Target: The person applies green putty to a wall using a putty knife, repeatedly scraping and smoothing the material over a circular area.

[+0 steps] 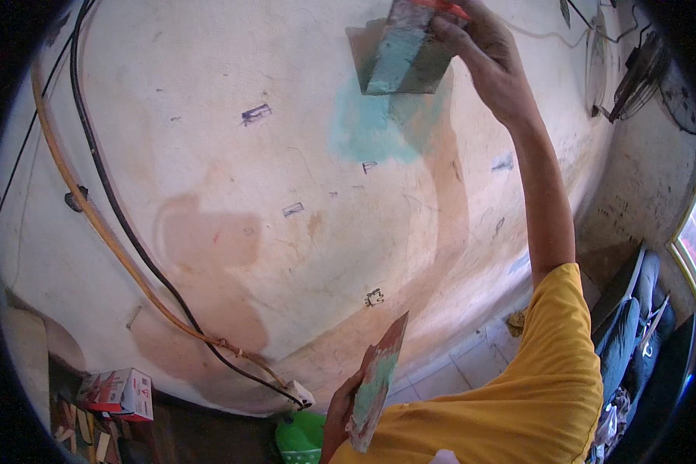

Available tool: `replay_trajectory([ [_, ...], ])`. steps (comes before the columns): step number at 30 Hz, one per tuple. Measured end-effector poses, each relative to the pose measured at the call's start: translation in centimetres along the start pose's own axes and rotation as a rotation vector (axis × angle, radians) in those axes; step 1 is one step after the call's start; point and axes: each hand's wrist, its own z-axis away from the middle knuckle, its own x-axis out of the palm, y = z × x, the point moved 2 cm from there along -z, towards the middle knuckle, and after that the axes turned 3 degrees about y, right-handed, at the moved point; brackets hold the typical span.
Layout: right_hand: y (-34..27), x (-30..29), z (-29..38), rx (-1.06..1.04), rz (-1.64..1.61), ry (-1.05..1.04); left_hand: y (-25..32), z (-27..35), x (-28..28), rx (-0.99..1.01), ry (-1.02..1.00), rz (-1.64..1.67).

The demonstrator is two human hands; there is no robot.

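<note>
My right hand (487, 64), raised at the top right of centre, grips a wide flat-bladed scraper (403, 55) with a red edge or handle. The blade carries a smear of turquoise filler and lies against or close to the wall (209, 145). Below it is a turquoise patch (377, 130) on the wall's pale, stained surface. Low in the view, my left hand (341, 414) holds a flat board or second blade (377, 385), coated with green and reddish-brown residue and tilted upright near my yellow shirt. Its handle is hidden.
A black cable (110, 191) and an orange-brown hose or conduit (101, 223) run down the left wall to a socket box (298, 394). A red and white carton (119, 394) sits lower left, a green dotted item (298, 438) below centre. A fan (638, 81) stands at right.
</note>
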Motion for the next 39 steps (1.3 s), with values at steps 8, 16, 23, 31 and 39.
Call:
replay_trajectory([
  [8, 0.7, -0.8, -0.5, -0.028, -0.047, 0.108, 0.8, 1.7, 2.7, 0.049, 0.07, -0.155],
  [16, 1.2, -0.5, -0.1, -0.159, 0.173, 0.115, -1.2, -2.0, -2.9, -0.01, -0.001, 0.016],
  [23, 1.0, -0.3, 0.7, 0.034, -0.088, 0.081, 1.0, 2.0, 3.2, 0.047, 0.217, -0.251],
  [31, 0.6, -0.9, 1.3, 0.065, -0.042, 0.341, 0.7, 1.4, 2.3, 0.07, 0.188, -0.233],
  [39, 0.4, 2.0, 8.3, 0.029, -0.015, 0.247, -1.4, -3.0, -4.1, -0.005, -0.095, 0.072],
])
